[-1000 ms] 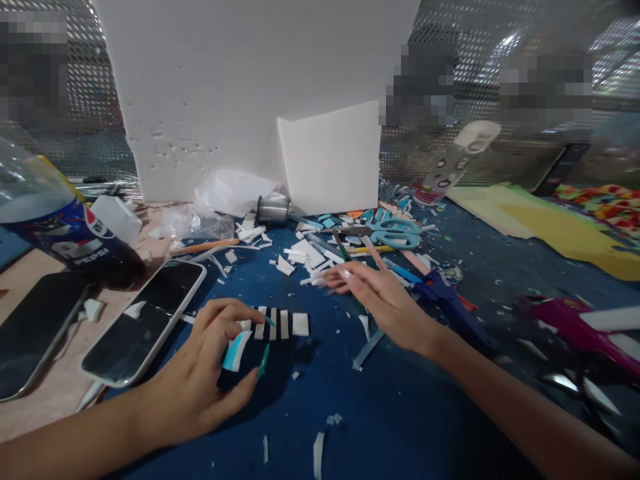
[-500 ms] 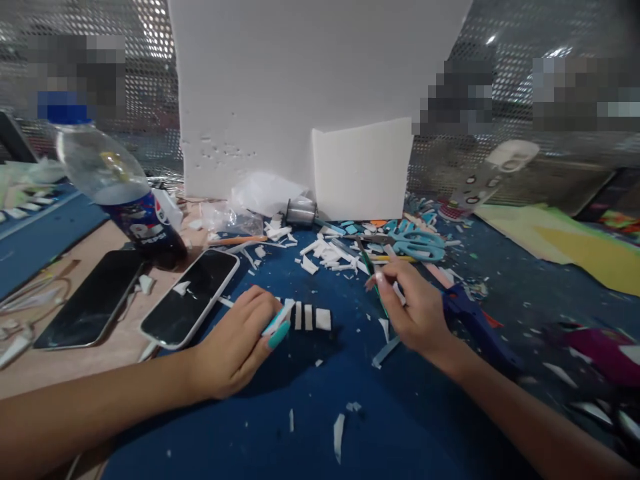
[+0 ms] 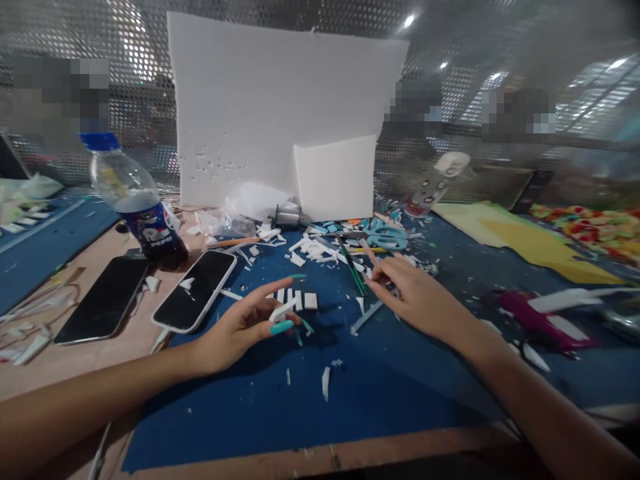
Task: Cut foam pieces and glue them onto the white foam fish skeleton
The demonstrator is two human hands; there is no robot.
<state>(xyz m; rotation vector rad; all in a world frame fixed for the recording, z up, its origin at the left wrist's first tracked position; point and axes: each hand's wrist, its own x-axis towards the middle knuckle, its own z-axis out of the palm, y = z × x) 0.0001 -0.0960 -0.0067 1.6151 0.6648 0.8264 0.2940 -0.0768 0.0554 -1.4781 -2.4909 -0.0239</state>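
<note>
My left hand hovers over the blue mat, index finger stretched out, pinching a small white foam strip between thumb and middle finger. Just beyond it lies a short row of white foam pieces. My right hand is to the right, its fingertips pinched together at the near end of a thin pink stick, beside a green pencil. Whether it grips anything is not clear.
Two phones lie face up at the left, with a Pepsi bottle behind them. White foam boards stand at the back. Blue scissors, foam scraps, a magenta tool and yellow sheets litter the right.
My left hand has lifted off the foam row and opened its index finger, still pinching a white strip. My right hand drew back from the scrap pile, fingers closing. The view has tilted up.
</note>
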